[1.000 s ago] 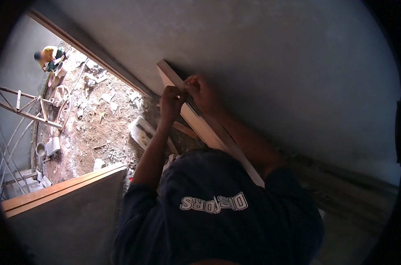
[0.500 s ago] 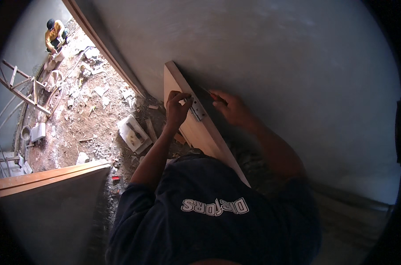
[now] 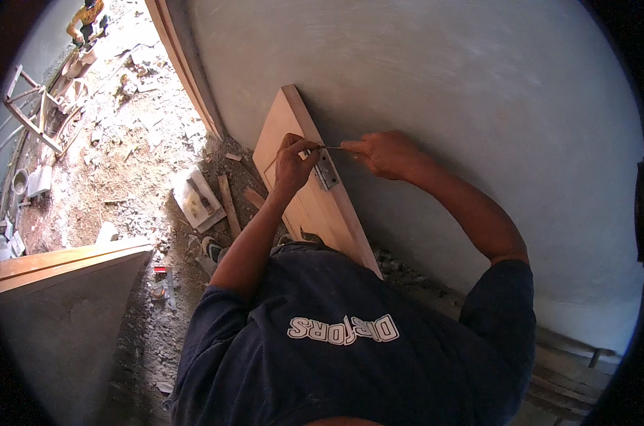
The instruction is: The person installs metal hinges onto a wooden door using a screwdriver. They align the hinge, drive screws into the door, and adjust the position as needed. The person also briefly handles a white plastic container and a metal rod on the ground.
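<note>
A light wooden door panel [image 3: 315,206] stands on its edge against the grey plastered wall [image 3: 443,85]. A metal hinge [image 3: 327,170] lies on its upper edge. My left hand [image 3: 292,162] pinches something small at the hinge's top end. My right hand [image 3: 380,153] holds a thin metal tool [image 3: 330,148] whose tip points toward the left hand. Both hands are just above the hinge. What the left fingers pinch is too small to tell.
A doorway with a wooden frame [image 3: 183,64] opens onto rubble-strewn ground [image 3: 123,142]. A white tray [image 3: 196,200] and wood offcuts [image 3: 228,206] lie near the panel's foot. Another person [image 3: 88,15] crouches far outside. A wooden frame piece [image 3: 59,259] is at lower left.
The view has shifted so the panel sits more central. My right hand moved from the wall toward the hinge, now with the thin tool between both hands.
</note>
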The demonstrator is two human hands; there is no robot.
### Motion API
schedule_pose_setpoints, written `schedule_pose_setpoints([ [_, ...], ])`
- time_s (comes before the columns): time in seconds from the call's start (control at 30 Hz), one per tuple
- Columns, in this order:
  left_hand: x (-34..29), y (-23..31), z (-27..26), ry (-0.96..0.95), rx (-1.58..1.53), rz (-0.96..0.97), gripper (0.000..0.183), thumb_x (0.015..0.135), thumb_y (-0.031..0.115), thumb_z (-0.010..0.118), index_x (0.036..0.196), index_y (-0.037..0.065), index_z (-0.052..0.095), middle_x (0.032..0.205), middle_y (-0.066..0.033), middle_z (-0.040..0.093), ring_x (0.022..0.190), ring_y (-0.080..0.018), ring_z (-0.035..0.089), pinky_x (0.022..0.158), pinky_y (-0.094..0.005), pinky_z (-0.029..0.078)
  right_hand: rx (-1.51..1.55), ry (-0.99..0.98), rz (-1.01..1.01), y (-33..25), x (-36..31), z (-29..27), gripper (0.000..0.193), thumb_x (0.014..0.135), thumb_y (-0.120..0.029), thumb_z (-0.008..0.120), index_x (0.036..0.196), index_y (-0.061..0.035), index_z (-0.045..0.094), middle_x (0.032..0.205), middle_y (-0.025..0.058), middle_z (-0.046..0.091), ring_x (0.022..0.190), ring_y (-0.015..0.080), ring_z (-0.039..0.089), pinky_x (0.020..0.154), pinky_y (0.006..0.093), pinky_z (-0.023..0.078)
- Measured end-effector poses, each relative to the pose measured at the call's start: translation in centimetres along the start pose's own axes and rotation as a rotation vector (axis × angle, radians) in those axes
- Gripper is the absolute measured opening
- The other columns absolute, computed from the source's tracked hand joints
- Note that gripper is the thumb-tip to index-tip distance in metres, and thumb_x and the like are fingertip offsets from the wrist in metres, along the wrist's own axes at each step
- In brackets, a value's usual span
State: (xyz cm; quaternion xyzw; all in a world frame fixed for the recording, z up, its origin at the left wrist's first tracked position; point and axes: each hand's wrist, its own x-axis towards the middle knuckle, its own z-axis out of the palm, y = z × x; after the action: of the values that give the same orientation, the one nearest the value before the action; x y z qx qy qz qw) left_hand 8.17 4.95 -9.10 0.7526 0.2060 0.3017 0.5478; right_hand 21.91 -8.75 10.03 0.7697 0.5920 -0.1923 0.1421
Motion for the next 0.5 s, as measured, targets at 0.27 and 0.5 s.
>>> schedule_pose_setpoints([
  [0.27, 0.1, -0.1, 0.1, 0.026, -0.029, -0.008, 0.02, 0.08, 0.011, 0.075, 0.097, 0.0, 0.076, 0.097, -0.0108, 0.06, 0.088, -0.0234, 0.062, 0.08, -0.0365, 0.051, -0.306, 0.04, -0.069, 0.2, 0.7, -0.4, 0.041, 0.097, -0.02, 0.056, 0.138, -0.0243, 0.061, 0.097, 0.0087, 0.064, 0.087, 0.0286, 0.068, 0.075, 0.046, 0.055],
  [0.5, 0.2, 0.0, 0.0, 0.045, -0.058, 0.012, 0.019, 0.078, 0.009, 0.077, 0.094, 0.0, 0.075, 0.096, -0.0109, 0.06, 0.086, -0.0231, 0.061, 0.078, -0.0366, 0.051, -0.548, 0.093, -0.255, -1.7, 3.0, -4.0, 0.023, 0.095, -0.014, 0.057, 0.116, -0.0133, 0.066, 0.094, 0.0063, 0.065, 0.089, 0.0265, 0.068, 0.074, 0.0433, 0.055],
])
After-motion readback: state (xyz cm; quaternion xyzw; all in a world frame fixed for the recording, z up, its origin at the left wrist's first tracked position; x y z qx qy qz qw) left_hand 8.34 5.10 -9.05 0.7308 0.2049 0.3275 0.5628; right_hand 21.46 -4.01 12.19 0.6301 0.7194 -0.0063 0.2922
